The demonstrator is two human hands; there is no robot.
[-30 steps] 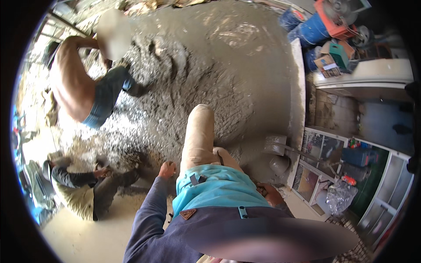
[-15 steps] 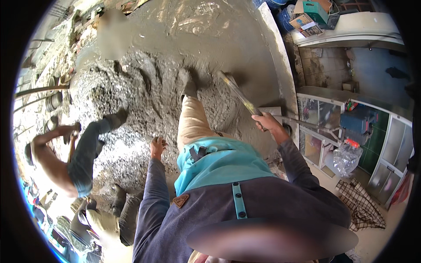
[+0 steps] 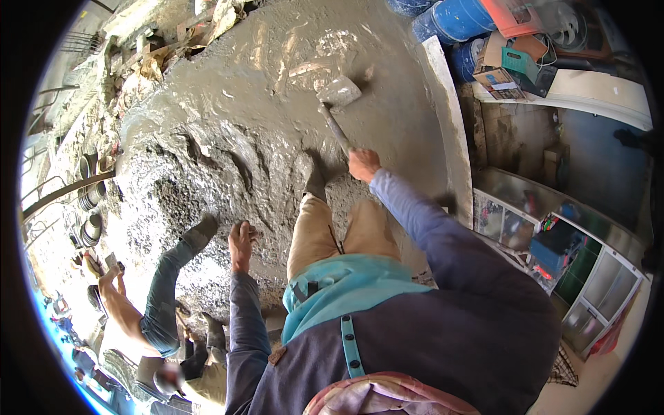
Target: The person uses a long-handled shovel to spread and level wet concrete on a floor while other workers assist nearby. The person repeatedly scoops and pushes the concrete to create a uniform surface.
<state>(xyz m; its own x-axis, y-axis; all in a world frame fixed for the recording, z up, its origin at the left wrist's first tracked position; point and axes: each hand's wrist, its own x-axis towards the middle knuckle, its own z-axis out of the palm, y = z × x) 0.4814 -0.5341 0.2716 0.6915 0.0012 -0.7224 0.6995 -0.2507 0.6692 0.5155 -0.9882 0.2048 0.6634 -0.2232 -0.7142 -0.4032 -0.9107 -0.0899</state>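
My right hand grips the wooden handle of a shovel, stretched forward over wet grey concrete. The shovel's blade lies on the smooth concrete ahead, and its shaft slants back to my fist. Any handle behind the fist is hidden by my arm. Lower and to the left, my left hand hangs above the rough, stony part of the mix with loosely bent fingers and nothing in them. Between the hands, my boot stands in the concrete.
At left, a bent-over co-worker stands by the mix, with another person below. A pale board edge bounds the concrete at right. Beyond it are blue drums, a carton and a glass-fronted cabinet. Rubble lies far left.
My right hand has swung forward and left, carrying the shovel out over the smooth concrete. My left hand has shifted slightly. The co-worker at left has moved lower in view.
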